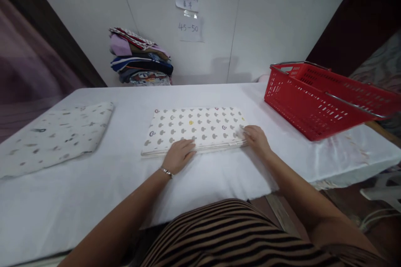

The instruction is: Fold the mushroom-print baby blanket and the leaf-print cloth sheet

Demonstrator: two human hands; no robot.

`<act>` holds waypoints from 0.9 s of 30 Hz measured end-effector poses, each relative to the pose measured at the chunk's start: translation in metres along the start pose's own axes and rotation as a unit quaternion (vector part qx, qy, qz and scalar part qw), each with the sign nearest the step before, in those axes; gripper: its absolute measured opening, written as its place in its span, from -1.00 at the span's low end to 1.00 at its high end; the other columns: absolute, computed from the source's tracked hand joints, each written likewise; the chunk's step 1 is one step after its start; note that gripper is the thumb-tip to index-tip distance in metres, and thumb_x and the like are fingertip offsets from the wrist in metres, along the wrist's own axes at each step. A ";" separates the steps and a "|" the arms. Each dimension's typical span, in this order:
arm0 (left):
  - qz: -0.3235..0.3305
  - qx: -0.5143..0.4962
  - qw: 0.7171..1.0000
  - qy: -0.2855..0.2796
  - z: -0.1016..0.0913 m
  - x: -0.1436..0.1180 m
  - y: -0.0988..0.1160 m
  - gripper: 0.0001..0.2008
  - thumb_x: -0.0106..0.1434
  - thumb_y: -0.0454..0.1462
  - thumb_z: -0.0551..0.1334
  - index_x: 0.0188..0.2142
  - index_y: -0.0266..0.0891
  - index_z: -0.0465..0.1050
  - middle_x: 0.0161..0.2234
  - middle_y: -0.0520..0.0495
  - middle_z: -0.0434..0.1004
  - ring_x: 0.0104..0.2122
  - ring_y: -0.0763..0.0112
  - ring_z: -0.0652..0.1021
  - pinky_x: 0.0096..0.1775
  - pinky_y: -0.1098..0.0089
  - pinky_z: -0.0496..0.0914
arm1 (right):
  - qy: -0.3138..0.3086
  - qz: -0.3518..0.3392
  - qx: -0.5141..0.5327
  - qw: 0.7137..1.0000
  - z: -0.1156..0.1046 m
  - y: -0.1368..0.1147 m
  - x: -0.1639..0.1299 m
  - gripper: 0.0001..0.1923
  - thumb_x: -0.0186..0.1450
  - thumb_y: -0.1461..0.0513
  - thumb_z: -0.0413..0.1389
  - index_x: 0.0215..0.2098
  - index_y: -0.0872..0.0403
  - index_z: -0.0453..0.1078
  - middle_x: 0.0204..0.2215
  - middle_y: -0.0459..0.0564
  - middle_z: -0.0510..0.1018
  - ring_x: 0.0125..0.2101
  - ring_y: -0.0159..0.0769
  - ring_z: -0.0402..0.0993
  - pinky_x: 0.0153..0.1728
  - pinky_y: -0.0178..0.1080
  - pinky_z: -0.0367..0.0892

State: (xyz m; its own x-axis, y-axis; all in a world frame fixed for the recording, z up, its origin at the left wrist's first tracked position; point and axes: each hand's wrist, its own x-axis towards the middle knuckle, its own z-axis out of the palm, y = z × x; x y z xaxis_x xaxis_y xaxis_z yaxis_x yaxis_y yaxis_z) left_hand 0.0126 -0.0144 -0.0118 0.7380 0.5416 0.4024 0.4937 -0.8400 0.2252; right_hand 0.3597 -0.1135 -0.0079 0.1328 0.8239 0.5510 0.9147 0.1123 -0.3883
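The left hand (pixel 178 155) lies flat, fingers (pixel 188 145) spread open, on the near edge of the folded cloth (pixel 194 127), which rests on the white surface (pixel 219 171) just beyond the fingertips. The right hand (pixel 256 138) presses the cloth's near right corner, its fingers loosely extended and gripping nothing. Well right of them stands a red basket (pixel 300 104); far left lies another cloth (pixel 53 137), and clothes (pixel 139 58) are stacked beyond.

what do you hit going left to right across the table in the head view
spotted folded cloth → left hand → mushroom-print folded cloth → right hand → red basket
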 end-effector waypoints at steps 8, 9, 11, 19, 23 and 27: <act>-0.028 -0.038 0.999 -0.027 0.014 0.033 0.028 -0.77 0.28 -0.20 0.07 -0.25 -0.19 0.48 -0.27 -0.08 0.47 -0.26 0.31 0.39 -0.18 0.26 0.30 | -0.147 -0.103 0.027 0.983 0.013 -0.026 0.004 -0.81 0.28 0.19 0.04 -0.25 0.00 0.49 -0.25 0.01 0.53 -0.22 -0.21 0.40 -0.17 -0.15 0.28; -0.037 -0.043 0.998 -0.032 0.015 0.035 0.028 -0.77 0.27 -0.20 0.07 -0.26 -0.18 0.49 -0.28 -0.07 0.46 -0.27 0.31 0.39 -0.19 0.27 0.30 | -0.158 -0.102 0.030 0.982 0.013 -0.025 0.004 -0.81 0.27 0.20 0.04 -0.25 0.00 0.49 -0.26 0.01 0.53 -0.22 -0.21 0.40 -0.18 -0.16 0.29; -0.053 -0.055 0.996 -0.038 0.015 0.037 0.028 -0.76 0.27 -0.19 0.07 -0.28 -0.16 0.51 -0.30 -0.06 0.45 -0.28 0.33 0.39 -0.20 0.28 0.29 | -0.171 -0.100 0.040 0.979 0.012 -0.023 0.003 -0.81 0.27 0.21 0.04 -0.24 0.00 0.50 -0.26 0.01 0.52 -0.23 -0.22 0.39 -0.20 -0.18 0.31; -0.093 -0.075 0.992 -0.043 0.014 0.039 0.029 -0.75 0.24 -0.12 0.10 -0.29 -0.12 0.52 -0.31 -0.03 0.45 -0.28 0.34 0.40 -0.22 0.29 0.28 | -0.122 -0.089 0.049 0.987 0.003 -0.031 -0.001 -0.76 0.33 0.20 -0.05 -0.26 0.04 0.46 -0.29 0.05 0.49 -0.23 -0.23 0.36 -0.22 -0.19 0.31; -0.083 -0.068 0.993 -0.049 0.015 0.040 0.028 -0.73 0.26 -0.12 0.07 -0.29 -0.11 0.52 -0.32 -0.03 0.43 -0.28 0.34 0.40 -0.21 0.28 0.28 | -0.135 -0.131 0.016 0.982 -0.002 -0.031 -0.008 -0.76 0.34 0.21 -0.06 -0.23 0.04 0.45 -0.28 0.06 0.49 -0.24 -0.22 0.34 -0.23 -0.16 0.29; -0.071 -0.064 0.994 -0.054 0.016 0.042 0.028 -0.77 0.25 -0.15 0.09 -0.33 -0.13 0.51 -0.33 -0.03 0.43 -0.29 0.33 0.39 -0.22 0.26 0.29 | -0.151 -0.141 0.006 0.978 -0.002 -0.027 -0.013 -0.76 0.34 0.21 -0.06 -0.18 0.00 0.45 -0.26 0.05 0.48 -0.23 -0.22 0.35 -0.22 -0.15 0.28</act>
State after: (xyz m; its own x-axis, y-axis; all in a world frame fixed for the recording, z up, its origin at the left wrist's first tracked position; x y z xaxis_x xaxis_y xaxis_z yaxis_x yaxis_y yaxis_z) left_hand 0.0648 -0.0148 -0.0032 0.7138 0.6494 0.2621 0.5392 -0.7484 0.3862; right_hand 0.3343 -0.1278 -0.0035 -0.2449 0.8854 0.3951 0.8938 0.3642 -0.2619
